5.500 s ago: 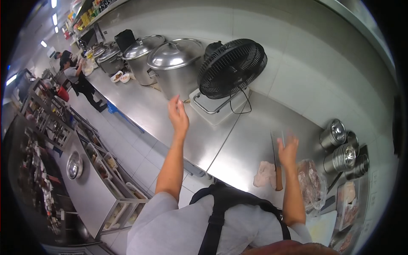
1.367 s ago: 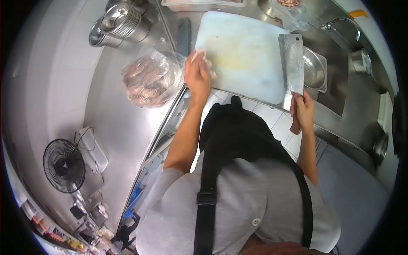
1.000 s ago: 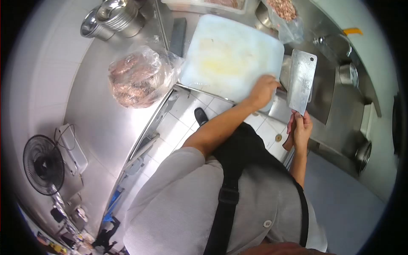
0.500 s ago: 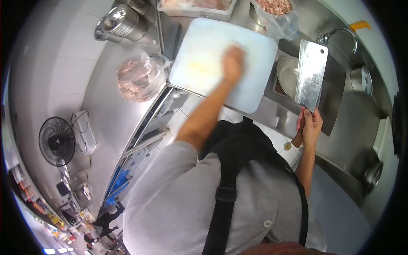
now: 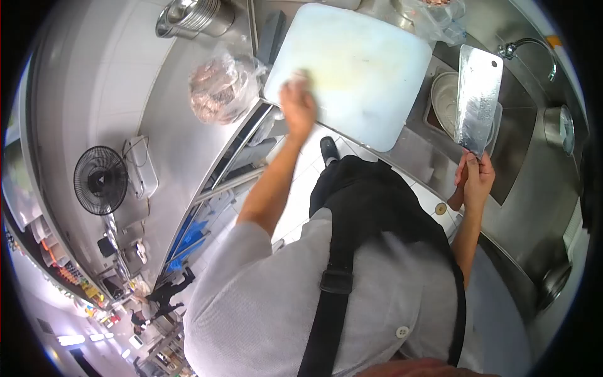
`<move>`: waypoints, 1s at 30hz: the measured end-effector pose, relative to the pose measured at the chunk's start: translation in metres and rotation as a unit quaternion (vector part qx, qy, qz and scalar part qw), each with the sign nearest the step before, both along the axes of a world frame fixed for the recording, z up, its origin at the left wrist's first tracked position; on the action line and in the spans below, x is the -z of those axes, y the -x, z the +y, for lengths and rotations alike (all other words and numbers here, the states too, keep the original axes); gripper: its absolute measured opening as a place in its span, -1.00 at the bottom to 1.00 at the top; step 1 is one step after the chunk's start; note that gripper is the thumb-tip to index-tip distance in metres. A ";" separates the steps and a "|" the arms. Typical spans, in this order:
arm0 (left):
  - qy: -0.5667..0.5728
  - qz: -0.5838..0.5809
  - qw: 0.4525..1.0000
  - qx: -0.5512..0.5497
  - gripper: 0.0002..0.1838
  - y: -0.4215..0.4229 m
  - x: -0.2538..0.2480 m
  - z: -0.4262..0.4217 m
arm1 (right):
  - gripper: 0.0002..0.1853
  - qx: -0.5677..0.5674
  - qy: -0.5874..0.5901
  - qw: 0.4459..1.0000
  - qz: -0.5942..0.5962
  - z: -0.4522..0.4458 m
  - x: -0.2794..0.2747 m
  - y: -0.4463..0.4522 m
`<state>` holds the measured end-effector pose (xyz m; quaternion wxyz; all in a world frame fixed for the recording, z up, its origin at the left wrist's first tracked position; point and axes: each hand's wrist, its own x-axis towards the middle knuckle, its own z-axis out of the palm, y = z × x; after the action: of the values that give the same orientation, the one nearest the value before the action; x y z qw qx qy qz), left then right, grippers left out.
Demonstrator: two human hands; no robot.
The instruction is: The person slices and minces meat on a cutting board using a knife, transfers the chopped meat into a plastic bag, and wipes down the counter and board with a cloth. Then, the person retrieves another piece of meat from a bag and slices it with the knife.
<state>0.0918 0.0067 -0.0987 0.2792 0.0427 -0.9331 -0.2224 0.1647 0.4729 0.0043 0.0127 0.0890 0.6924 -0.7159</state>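
Note:
A cleaver with a broad, wet blade and a wooden handle points up and away on the right side. My right hand is wrapped round it where handle and blade meet, over the sink's near edge. Toward the left edge of the white cutting board, my left hand is over the surface, its fingers smeared by motion. Whether those fingers hold anything I cannot tell. Faint yellowish stains mark the board.
A clear bag of raw meat lies left of the board, near a dark block. Behind the cleaver, a metal bowl sits in the sink below a faucet. A fan stands far left.
My left hand has swept from the middle of the board to its left near edge. The right hand keeps its grip on the cleaver. The whole view has shifted slightly.

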 end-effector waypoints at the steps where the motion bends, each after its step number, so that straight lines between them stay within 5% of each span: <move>1: -0.068 0.064 0.990 0.108 -0.53 -0.009 -0.015 0.042 | -0.75 0.000 -0.007 1.000 -0.005 0.001 0.001 -0.003; 2: -0.225 0.063 0.957 0.170 -0.54 -0.020 -0.022 0.093 | -0.75 0.002 0.005 1.000 -0.001 -0.001 0.002 0.000; 4: -0.273 -0.010 0.907 0.321 -0.63 -0.033 -0.007 0.166 | -0.75 -0.001 0.027 1.000 0.011 -0.012 -0.001 0.011; 5: -0.347 -0.010 0.827 0.442 -0.71 -0.028 -0.034 0.195 | -0.75 -0.007 0.025 1.000 0.014 -0.017 -0.003 0.016; 8: -0.372 -0.018 0.836 0.403 -0.72 -0.011 -0.050 0.212 | -0.75 -0.011 -0.011 0.999 0.034 -0.025 -0.020 0.030; 11: -0.396 0.001 0.899 0.188 -0.73 0.037 -0.082 0.130 | -0.81 0.020 -0.017 0.998 0.053 -0.025 -0.031 0.023; 13: -0.252 0.040 0.959 0.122 -0.71 0.070 -0.083 0.053 | -0.80 0.040 -0.029 0.998 0.046 -0.017 -0.028 0.010; 14: -0.104 0.070 0.988 0.084 -0.67 0.091 -0.046 0.016 | -0.79 0.052 -0.031 0.997 0.039 -0.011 -0.025 0.001; 16: 0.011 0.048 0.998 0.029 -0.73 0.126 -0.009 -0.018 | -0.77 0.087 -0.019 0.996 0.010 -0.007 -0.022 -0.018; 19: -0.139 0.026 0.990 0.000 -0.76 0.164 -0.005 0.030 | -0.77 0.113 0.003 0.994 -0.004 0.002 -0.017 -0.040; 20: -0.155 0.114 0.976 0.098 -0.76 0.166 0.014 0.063 | -0.77 0.114 0.007 0.993 -0.008 0.001 -0.020 -0.043; 23: -0.272 0.057 0.912 0.302 -0.73 0.101 0.018 0.211 | -0.78 0.098 0.006 0.995 0.018 -0.001 -0.018 -0.036; 25: -0.395 -0.007 0.814 0.426 -0.68 0.045 -0.005 0.275 | -0.80 0.090 -0.012 0.996 0.016 -0.002 -0.027 -0.028; 28: -0.449 0.070 0.787 0.417 -0.73 0.040 -0.036 0.261 | -0.83 0.084 -0.013 0.995 0.044 0.000 -0.034 -0.020; 30: -0.408 0.047 0.865 0.286 -0.74 0.076 -0.058 0.184 | -0.83 0.094 -0.010 0.995 0.040 0.003 -0.038 -0.029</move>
<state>0.0161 0.1910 -0.0405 0.2047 -0.1266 -0.7158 -0.6555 0.1934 0.4762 0.0420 -0.0827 0.1250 0.6879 -0.7102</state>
